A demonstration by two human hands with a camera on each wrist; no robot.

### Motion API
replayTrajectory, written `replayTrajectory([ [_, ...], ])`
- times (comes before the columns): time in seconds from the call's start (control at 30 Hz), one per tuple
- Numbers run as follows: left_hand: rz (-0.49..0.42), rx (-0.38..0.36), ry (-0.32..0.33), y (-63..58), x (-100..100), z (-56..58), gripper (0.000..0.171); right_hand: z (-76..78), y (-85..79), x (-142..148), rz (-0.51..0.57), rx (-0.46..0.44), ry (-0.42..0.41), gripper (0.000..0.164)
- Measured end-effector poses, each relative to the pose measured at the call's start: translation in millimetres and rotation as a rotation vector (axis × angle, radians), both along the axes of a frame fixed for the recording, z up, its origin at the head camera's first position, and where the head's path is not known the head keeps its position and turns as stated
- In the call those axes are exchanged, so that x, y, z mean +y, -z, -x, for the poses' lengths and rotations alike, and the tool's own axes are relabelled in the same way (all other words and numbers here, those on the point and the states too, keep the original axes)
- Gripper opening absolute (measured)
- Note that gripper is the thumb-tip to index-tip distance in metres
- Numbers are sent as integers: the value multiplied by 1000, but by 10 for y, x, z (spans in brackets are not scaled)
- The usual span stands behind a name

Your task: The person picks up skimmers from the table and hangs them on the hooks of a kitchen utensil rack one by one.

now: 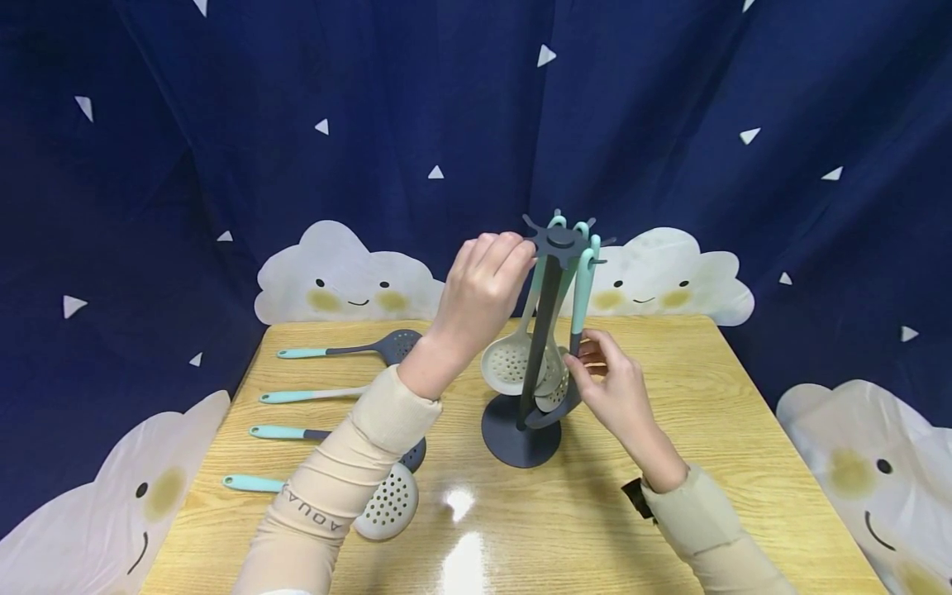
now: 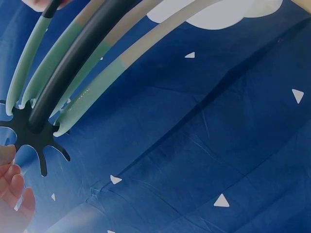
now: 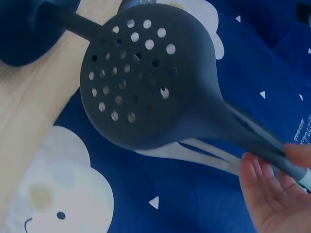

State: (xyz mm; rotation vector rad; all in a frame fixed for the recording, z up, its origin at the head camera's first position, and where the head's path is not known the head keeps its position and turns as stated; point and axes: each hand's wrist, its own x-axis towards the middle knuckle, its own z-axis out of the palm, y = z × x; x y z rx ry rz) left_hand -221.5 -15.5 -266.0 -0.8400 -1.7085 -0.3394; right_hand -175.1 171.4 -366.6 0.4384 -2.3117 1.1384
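Note:
A dark utensil stand (image 1: pixel 548 330) with a round base and a ring of hooks at its top stands on the table. My left hand (image 1: pixel 487 285) pinches one hook arm at the top; in the left wrist view its fingertips (image 2: pixel 7 154) are at the hook ring (image 2: pixel 29 133). My right hand (image 1: pixel 616 384) holds the dark shaft of a skimmer (image 3: pixel 146 73), thumb on one side and fingers on the other. That skimmer's mint handle (image 1: pixel 583 289) is up at a hook. Beige utensils, among them a skimmer (image 1: pixel 507 364), hang behind it.
On the wooden table (image 1: pixel 669 512), left of the stand, several utensils lie in a row: a dark skimmer (image 1: pixel 400 343), a beige-shafted utensil (image 1: pixel 297 396), a dark-shafted utensil (image 1: pixel 278 431) and a beige skimmer (image 1: pixel 387 504). My left forearm covers parts of them. A blue curtain (image 1: pixel 446 99) hangs behind.

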Motion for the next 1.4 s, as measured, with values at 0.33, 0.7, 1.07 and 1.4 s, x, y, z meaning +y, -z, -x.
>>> replayTrajectory([
  [0.33, 3, 2, -10, 12, -2, 11, 7, 100, -284, 81, -18, 341, 83, 33],
  [0.7, 6, 2, -11, 11, -6, 10, 7, 326, -767, 113, -123, 586, 205, 24],
  [1.07, 16, 5, -15, 21, 3, 17, 7, 476, -923, 170, -281, 682, 193, 16],
  [1.4, 11, 8, -20, 19, -4, 12, 7, 504, -1069, 226, -480, 757, 142, 8],
])
